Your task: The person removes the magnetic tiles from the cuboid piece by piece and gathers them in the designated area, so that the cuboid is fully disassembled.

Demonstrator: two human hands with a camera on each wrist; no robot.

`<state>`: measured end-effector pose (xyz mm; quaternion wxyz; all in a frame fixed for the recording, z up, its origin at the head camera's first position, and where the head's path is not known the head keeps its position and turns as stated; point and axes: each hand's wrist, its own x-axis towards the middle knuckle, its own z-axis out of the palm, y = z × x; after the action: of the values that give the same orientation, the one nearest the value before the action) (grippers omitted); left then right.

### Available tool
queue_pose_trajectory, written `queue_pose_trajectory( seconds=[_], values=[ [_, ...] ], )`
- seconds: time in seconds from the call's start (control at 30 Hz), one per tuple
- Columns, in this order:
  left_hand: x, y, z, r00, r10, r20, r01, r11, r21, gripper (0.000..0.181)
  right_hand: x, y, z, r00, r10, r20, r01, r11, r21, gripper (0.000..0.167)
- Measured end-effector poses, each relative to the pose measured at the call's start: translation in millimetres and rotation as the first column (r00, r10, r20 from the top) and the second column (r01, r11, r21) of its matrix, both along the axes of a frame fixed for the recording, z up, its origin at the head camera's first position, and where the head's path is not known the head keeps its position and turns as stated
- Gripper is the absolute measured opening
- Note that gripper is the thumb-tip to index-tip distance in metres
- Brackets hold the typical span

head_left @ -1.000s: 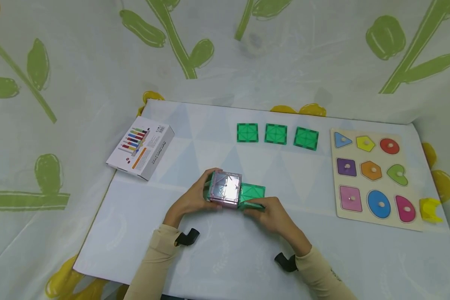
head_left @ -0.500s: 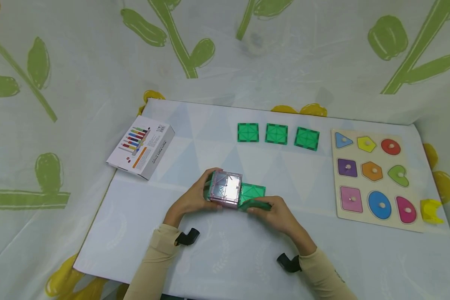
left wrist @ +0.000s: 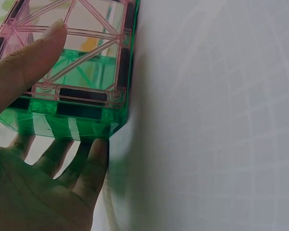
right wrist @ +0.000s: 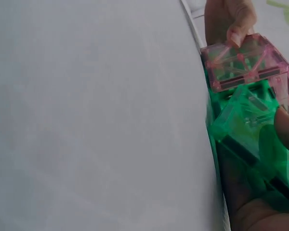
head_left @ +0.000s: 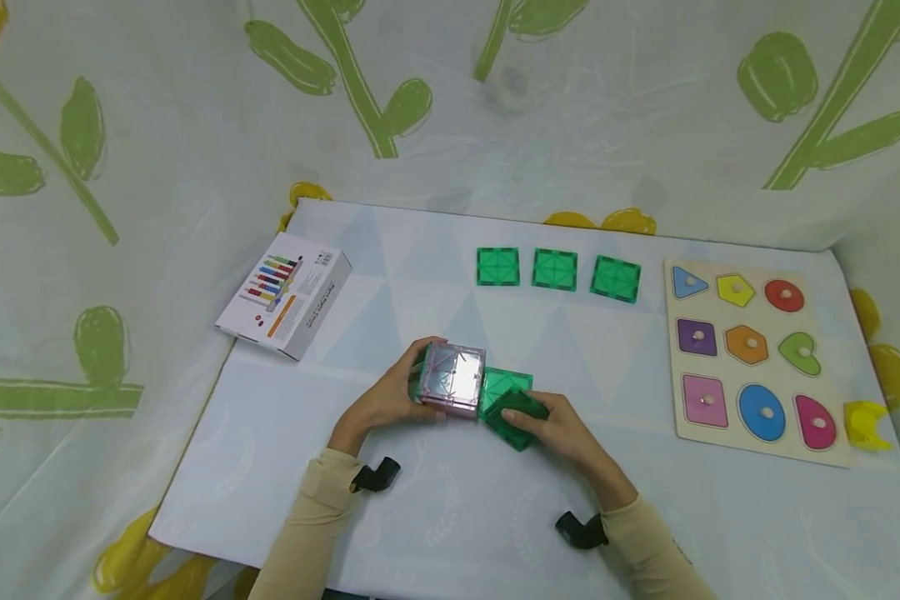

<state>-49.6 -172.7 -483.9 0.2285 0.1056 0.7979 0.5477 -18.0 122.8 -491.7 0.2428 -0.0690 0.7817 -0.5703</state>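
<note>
A box-shaped block of pink and green see-through magnetic tiles [head_left: 453,377] stands mid-table. My left hand [head_left: 381,393] grips it from the left. In the left wrist view the thumb lies along a pink face, with the other fingers around the green side. A green square magnetic tile [head_left: 501,381] lies flat against the block's right side. Pinched between my right hand's [head_left: 568,432] thumb and fingers is another green magnetic tile [head_left: 512,432], tilted and partly covering the flat one. In the right wrist view this held tile [right wrist: 248,127] is close to the block's pink part [right wrist: 241,62].
Three green square tiles [head_left: 555,269] lie in a row at the back. A white box with an abacus picture [head_left: 281,292] sits at the left. On the right are a wooden shape puzzle board [head_left: 772,392] and a yellow piece [head_left: 866,425].
The green tile in my right hand has turned from edge-on to showing its face, with its near corner lower. My right hand has shifted slightly right; the left holds still.
</note>
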Motion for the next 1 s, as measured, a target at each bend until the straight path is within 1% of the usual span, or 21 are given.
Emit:
queue_pose_trajectory(
  seconds=[0.17, 0.33, 0.4, 0.5, 0.63, 0.77, 0.83, 0.9, 1.0],
  values=[
    [-0.1, -0.1, 2.4, 1.000, 0.003, 0.003, -0.003, 1.000, -0.012, 0.110, 2.1, 1, 0.5, 0.999, 0.035, 0.015, -0.035, 0.999, -0.001, 0.027],
    [-0.2, -0.4, 1.1, 1.000, 0.000, -0.010, 0.000, 1.000, -0.014, 0.109, 4.2, 5, 5.7, 0.997, 0.069, 0.027, -0.069, 0.998, -0.014, 0.037],
    [-0.3, -0.3, 0.4, 1.000, -0.003, -0.015, 0.003, 1.000, -0.012, 0.109, 4.1, 8, 7.9, 0.998, 0.058, 0.017, -0.058, 0.998, -0.021, 0.040],
    [-0.4, 0.1, 0.1, 1.000, -0.004, -0.021, 0.004, 1.000, -0.015, 0.109, 1.4, 12, 12.9, 1.000, 0.015, -0.007, -0.015, 1.000, 0.002, 0.042],
    [-0.4, 0.5, 0.4, 1.000, -0.001, -0.020, 0.001, 1.000, -0.022, 0.110, -8.6, 21, 17.6, 0.998, -0.054, -0.011, 0.055, 0.996, 0.077, 0.040],
    [-0.6, 0.5, 0.4, 1.000, 0.003, -0.017, -0.003, 1.000, -0.025, 0.111, -23.9, 34, 18.1, 0.996, -0.087, -0.033, 0.091, 0.984, 0.153, 0.040],
    [-0.7, 0.7, 0.2, 1.000, 0.004, -0.010, -0.004, 1.000, -0.029, 0.111, -30.7, 41, 18.8, 0.995, -0.076, -0.059, 0.085, 0.979, 0.183, 0.042],
    [-0.8, 0.9, 0.0, 1.000, 0.001, -0.003, -0.001, 1.000, -0.028, 0.111, -37.0, 48, 19.6, 0.995, -0.044, -0.088, 0.061, 0.978, 0.201, 0.043],
    [-0.6, 0.9, 0.3, 1.000, 0.003, 0.005, -0.003, 1.000, -0.028, 0.111, -45.4, 58, 22.8, 0.995, 0.004, -0.103, 0.018, 0.977, 0.214, 0.044]
  ],
)
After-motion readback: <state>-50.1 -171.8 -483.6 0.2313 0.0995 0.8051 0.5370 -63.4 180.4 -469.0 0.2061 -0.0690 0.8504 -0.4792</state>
